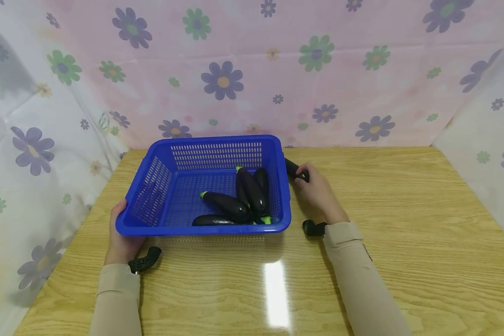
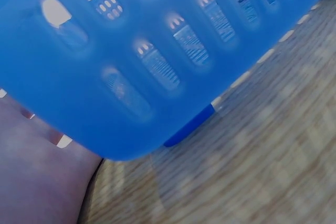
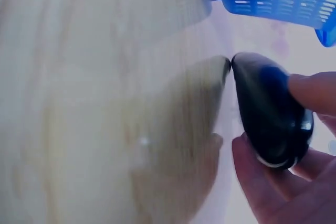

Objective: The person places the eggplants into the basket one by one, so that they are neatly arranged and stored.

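Observation:
A blue plastic basket (image 1: 202, 230) with slotted walls stands left of the middle of the table. Several dark eggplants (image 1: 227, 205) with green stem ends lie inside it, bunched toward its front right. At the basket's front left corner, my left hand (image 1: 123, 240) holds the outside, partly hidden under the rim. Just beyond the right wall, my right hand (image 1: 317, 189) pinches another eggplant (image 3: 270, 114) between thumb and fingers. That eggplant's far end is partly hidden behind the basket in the head view; in the right wrist view its tip is close over the table.
The wooden table (image 1: 403, 224) extends widely to the right and in front of the basket. A flowered cloth (image 1: 252, 70) hangs behind the table and at both sides. Black wrist devices (image 1: 144, 260) sit on both wrists.

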`<state>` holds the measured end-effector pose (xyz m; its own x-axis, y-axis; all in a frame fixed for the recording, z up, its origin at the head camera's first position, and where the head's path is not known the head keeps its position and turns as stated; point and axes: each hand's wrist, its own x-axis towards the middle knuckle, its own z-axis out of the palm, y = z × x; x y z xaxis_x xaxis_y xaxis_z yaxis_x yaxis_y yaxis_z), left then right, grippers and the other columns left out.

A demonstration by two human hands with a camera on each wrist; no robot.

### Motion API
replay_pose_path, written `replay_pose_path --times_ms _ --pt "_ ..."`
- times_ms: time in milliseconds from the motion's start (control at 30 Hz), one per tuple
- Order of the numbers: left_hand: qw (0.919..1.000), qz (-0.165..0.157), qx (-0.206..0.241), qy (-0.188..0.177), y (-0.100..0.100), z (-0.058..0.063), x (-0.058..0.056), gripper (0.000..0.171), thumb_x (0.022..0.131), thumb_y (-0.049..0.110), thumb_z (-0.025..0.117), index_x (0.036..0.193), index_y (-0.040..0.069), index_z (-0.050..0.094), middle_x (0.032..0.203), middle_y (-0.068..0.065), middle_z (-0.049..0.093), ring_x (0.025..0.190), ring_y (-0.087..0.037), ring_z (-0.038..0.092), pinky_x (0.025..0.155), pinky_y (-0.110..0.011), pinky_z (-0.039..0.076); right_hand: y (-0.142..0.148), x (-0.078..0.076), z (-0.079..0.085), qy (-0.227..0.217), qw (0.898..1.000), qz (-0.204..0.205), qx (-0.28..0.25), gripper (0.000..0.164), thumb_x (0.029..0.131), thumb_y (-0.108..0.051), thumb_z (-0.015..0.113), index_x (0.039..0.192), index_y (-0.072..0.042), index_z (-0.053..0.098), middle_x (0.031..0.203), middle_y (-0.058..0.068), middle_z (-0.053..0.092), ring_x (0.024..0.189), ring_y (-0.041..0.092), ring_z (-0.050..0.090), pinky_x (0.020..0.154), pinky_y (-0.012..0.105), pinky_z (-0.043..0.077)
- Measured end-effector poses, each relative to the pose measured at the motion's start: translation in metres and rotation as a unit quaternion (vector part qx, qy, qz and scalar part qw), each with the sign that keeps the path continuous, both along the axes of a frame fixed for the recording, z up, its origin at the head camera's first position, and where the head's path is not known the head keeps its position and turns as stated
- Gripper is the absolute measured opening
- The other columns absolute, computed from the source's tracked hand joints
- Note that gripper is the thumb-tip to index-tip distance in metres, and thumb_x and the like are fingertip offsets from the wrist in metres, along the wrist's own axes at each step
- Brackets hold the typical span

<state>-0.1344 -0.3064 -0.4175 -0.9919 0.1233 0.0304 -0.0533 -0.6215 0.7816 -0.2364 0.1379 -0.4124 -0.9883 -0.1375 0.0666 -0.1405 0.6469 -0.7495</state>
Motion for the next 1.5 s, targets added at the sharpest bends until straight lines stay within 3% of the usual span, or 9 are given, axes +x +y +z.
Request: replay_pose_path --times_ms 167,333,633,867,1100,1333,1500 --pt "0.9999 0.004 -0.014 -0.006 0.000 0.002 -0.002 0.046 0.093 0.040 0.032 0.131 0.016 0.040 0.118 -0.003 0.056 0.100 -0.016 0.053 0.084 -0.028 0.039 0.006 -0.001 0.003 -0.015 0.998 -0.035 -0.055 0.030 0.090 -0.025 0.052 0.115 -0.014 0.041 0.132 0.016 0.041 0.118 0.034 0.039 0.091 0.050 0.032" --pt "0.9996 0.003 -0.023 -0.014 0.000 0.005 -0.002 0.047 0.093 0.041 0.031 0.134 0.017 0.037 0.120 -0.002 0.055 0.101 -0.016 0.052 0.086 -0.029 0.038 0.010 -0.003 0.006 -0.014 0.989 -0.069 -0.128 0.045 0.087 -0.031 0.057 0.124 -0.013 0.040 0.131 0.011 0.041 0.115 0.031 0.042 0.090 0.045 0.035" --pt "0.9991 0.003 -0.039 -0.015 0.001 0.004 -0.002 0.048 0.093 0.042 0.031 0.134 0.018 0.037 0.121 -0.002 0.054 0.102 -0.016 0.052 0.085 -0.029 0.039 0.016 -0.002 0.009 -0.013 0.975 -0.095 -0.200 0.048 0.084 -0.033 0.059 0.124 -0.010 0.046 0.128 0.008 0.045 0.110 0.023 0.047 0.087 0.036 0.040" --pt "0.9991 -0.001 -0.040 -0.016 0.002 0.005 -0.003 0.049 0.093 0.042 0.030 0.135 0.018 0.034 0.122 -0.002 0.054 0.103 -0.016 0.051 0.086 -0.030 0.039 0.020 0.002 0.015 0.000 0.950 -0.105 -0.295 0.052 0.084 -0.035 0.060 0.124 -0.007 0.044 0.124 0.008 0.043 0.102 0.023 0.050 0.084 0.030 0.045" --pt "0.9997 -0.005 -0.020 -0.013 0.002 0.003 -0.003 0.047 0.093 0.041 0.032 0.133 0.017 0.037 0.120 -0.002 0.055 0.102 -0.016 0.052 0.084 -0.029 0.039 0.024 0.002 0.015 -0.003 0.937 -0.118 -0.328 0.051 0.084 -0.035 0.059 0.124 -0.008 0.045 0.123 0.009 0.044 0.105 0.023 0.050 0.083 0.031 0.045" --pt "0.9999 -0.010 -0.002 -0.005 -0.001 0.000 -0.002 0.051 0.093 0.040 0.032 0.138 0.015 0.029 0.122 -0.003 0.054 0.103 -0.017 0.051 0.085 -0.029 0.041 0.026 0.001 0.020 0.021 0.916 -0.146 -0.374 0.049 0.083 -0.033 0.060 0.122 -0.005 0.048 0.118 0.010 0.046 0.103 0.024 0.051 0.081 0.032 0.046" --pt "0.9998 -0.007 -0.016 -0.014 -0.002 0.000 -0.001 0.053 0.093 0.041 0.032 0.139 0.016 0.026 0.124 -0.002 0.052 0.105 -0.016 0.050 0.086 -0.029 0.040 0.029 0.003 0.025 0.034 0.897 -0.170 -0.407 0.047 0.083 -0.035 0.059 0.118 -0.006 0.051 0.117 0.014 0.050 0.100 0.026 0.056 0.078 0.034 0.048"
